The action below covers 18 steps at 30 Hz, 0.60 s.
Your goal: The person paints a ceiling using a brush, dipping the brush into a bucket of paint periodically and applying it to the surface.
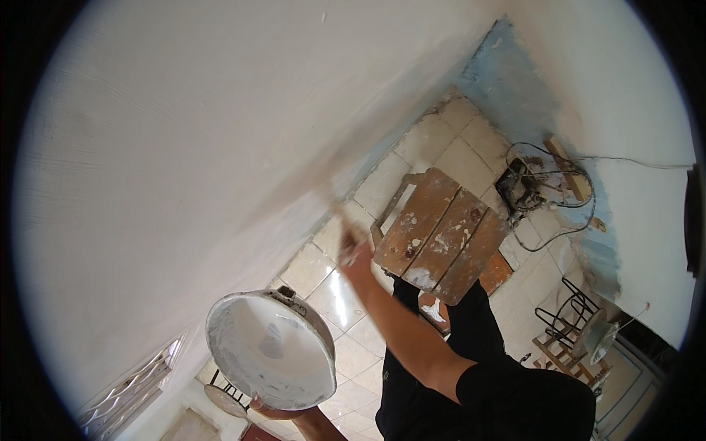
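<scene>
My left hand (276,409) grips the lower rim of a wide white basin (266,344), its fingers partly hidden beneath it. The basin is tilted, and pale smears with a little grey-white paste coat its inside. My right hand (354,250) reaches up to the wall, closed around a thin, pale-looking handled tool (336,207). Motion smears the tool's far end, so I cannot tell whether it is a brush or a scraper. It meets or nears the pale wall (184,169) just above the blue strip along its foot.
A paint-spotted wooden stool (441,235) stands right before my legs. In the far corner lie a black container (518,187) and a looped cable (594,206). Metal-framed chairs (570,312) stand at lower right. A white window grille (136,393) is at lower left, above tiled floor (360,331).
</scene>
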Motion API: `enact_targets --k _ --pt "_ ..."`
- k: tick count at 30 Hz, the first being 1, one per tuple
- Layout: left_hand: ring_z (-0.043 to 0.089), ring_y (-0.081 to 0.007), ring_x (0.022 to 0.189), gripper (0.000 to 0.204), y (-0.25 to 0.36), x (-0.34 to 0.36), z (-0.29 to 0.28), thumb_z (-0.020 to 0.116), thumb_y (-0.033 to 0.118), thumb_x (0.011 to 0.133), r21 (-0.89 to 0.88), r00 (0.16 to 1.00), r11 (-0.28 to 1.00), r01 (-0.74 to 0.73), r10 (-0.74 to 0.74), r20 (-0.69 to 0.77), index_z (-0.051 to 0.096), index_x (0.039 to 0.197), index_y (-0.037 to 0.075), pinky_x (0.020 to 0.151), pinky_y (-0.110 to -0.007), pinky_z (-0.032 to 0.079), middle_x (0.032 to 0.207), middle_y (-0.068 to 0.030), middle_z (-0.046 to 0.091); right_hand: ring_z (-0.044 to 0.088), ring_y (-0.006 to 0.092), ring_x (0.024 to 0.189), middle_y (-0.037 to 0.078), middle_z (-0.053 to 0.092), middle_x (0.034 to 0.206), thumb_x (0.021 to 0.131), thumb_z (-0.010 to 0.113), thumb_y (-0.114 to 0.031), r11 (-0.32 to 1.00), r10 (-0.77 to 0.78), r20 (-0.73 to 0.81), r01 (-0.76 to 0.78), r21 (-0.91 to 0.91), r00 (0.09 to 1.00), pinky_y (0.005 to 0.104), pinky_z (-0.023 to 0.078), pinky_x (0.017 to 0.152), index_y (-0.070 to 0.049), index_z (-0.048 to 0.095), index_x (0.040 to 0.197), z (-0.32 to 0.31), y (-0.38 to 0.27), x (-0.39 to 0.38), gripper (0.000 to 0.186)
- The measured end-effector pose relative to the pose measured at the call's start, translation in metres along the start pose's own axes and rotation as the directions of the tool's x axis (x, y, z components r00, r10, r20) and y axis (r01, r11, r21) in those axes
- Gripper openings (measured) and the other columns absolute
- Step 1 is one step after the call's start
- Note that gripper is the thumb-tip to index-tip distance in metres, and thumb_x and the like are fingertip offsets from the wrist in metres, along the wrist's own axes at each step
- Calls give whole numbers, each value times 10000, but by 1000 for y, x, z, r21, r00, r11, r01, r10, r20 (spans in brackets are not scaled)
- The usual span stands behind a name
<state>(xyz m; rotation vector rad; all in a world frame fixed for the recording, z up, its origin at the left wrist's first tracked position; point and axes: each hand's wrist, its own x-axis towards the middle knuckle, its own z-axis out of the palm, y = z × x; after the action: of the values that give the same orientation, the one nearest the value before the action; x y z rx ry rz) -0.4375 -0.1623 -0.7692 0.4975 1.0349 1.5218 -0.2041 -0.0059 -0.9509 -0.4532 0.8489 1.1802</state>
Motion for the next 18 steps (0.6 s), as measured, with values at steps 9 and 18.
enact_targets --k 9,18 --pt "403 -302 1139 785 4 1 39 450 550 730 -101 962 995 14 -41 -271 295 1324 60 883 -444 400 1290 -139 363 592 138 660 52 582 775 796 527 -38 968 -16 -182 -31 -251 983 188 515 584 -35 561 860 -13 58 -17 72" --pt "431 -298 1106 786 -6 -5 61 437 570 726 -17 939 999 50 -53 -341 329 1281 24 858 -448 419 1263 -142 385 556 84 642 0 575 699 821 552 -64 956 -281 12 281 -84 960 166 469 583 -92 553 737 78 -64 3 88"
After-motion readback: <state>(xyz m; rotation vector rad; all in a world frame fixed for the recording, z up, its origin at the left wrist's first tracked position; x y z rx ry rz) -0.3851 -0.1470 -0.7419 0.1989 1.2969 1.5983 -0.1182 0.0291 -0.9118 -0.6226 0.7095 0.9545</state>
